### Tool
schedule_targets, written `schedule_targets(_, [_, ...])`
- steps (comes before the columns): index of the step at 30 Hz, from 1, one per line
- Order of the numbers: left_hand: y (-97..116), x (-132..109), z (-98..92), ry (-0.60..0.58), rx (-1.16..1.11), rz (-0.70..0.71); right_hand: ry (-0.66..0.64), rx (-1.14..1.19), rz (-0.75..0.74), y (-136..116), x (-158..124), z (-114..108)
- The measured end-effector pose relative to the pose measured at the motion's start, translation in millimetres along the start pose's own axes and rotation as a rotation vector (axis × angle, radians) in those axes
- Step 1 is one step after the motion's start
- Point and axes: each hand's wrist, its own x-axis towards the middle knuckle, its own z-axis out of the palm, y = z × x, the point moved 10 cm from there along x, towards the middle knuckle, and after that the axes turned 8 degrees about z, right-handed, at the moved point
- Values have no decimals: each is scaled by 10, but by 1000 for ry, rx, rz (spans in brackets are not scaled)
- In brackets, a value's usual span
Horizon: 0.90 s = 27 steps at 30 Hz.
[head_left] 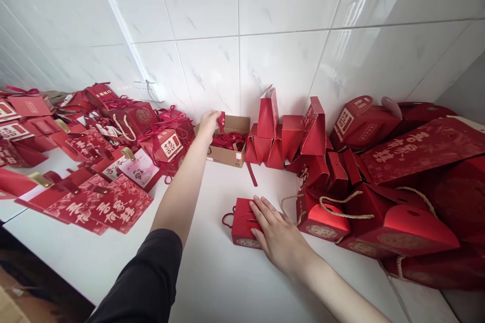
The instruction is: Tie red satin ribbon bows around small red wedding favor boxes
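My left hand (208, 127) is raised over the near side of a low cardboard box (223, 156). Its fingers pinch a small red wrapped packet (222, 120), whose contents I cannot make out. More red packets (230, 141) lie inside that box. On the white table in front of me rests a small red gift box (242, 222) with a dark red cord loop at its left end. My right hand (278, 234) lies on top of it, fingers stretched out flat, covering its right part.
Red cartons (275, 147) stand stacked against the tiled wall (280, 68). Larger red boxes with rope handles (409, 222) crowd the right side. To the left are flat red bags (123, 204) and ribboned boxes (162, 146). A dark red strip (251, 174) lies on the white table (215, 282).
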Motion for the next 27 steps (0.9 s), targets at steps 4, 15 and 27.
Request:
schedule_targets(4, [785, -280, -122, -156, -338, 130, 4, 5, 15, -19, 0, 11])
schedule_targets(15, [1344, -2246, 135, -879, -28, 166, 352, 718, -51, 132, -249, -1302])
schedule_targets(27, [837, -2344, 393, -978, -140, -55, -92, 1297, -165, -96, 63, -863])
